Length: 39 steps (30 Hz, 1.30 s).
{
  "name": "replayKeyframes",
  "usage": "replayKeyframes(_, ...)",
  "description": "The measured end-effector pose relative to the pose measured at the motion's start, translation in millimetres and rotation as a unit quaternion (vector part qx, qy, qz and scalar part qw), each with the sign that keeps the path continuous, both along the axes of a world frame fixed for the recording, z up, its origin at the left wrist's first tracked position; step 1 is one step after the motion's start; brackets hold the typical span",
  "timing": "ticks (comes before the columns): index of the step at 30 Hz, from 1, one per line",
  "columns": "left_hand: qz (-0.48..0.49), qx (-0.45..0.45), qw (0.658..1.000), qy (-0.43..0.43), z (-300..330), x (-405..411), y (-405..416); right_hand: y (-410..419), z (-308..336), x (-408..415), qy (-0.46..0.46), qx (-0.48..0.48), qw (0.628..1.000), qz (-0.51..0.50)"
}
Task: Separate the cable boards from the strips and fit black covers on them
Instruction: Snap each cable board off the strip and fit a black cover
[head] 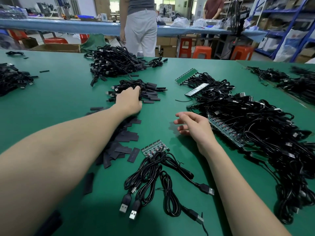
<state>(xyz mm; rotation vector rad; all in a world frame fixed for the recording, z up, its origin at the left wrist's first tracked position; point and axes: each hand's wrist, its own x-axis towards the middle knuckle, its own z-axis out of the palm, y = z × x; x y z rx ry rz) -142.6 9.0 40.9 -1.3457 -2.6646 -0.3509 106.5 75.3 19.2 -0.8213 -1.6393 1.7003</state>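
Left hand [129, 101] fingers rest on covered cables [144, 91]; right hand [194, 126] relaxed, holding nothing.

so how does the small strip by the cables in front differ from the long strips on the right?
The small strip is short, with only a few cables; the long strips run much longer, each with many. The small strip lies alone and flat on the mat; the long strips are stacked and half buried under their cables. Neither hand touches either. Both are green boards with black USB cables attached, no covers on.
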Motion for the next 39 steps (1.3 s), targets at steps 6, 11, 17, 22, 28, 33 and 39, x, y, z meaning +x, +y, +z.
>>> replayKeyframes(6,0.008,0.183,0.967,-0.178,9,48,-3,-3,2,1,-0.020,0.020,1.000,0.003)
replayKeyframes(11,-0.007,0.293,0.911,-0.289,1,100,-23,-4,1,1,-0.031,0.035,0.999,0.009)
replayKeyframes(17,-0.001,0.321,0.897,-0.305,-20,120,-46,-7,8,-1,-0.156,0.190,0.967,0.063)
replayKeyframes(22,0.006,0.338,0.894,-0.295,-20,115,-57,-20,38,-6,-0.408,0.351,0.822,0.187)
replayKeyframes(28,-0.006,0.336,0.892,-0.302,-18,115,-59,-52,46,-20,-0.502,0.368,0.765,0.167)
replayKeyframes(33,-0.012,0.332,0.890,-0.311,-16,115,-59,-54,46,-21,-0.498,0.307,0.785,0.205)
replayKeyframes(39,-0.027,0.338,0.855,-0.392,-9,112,-64,-35,39,-4,-0.301,0.104,0.916,0.246)
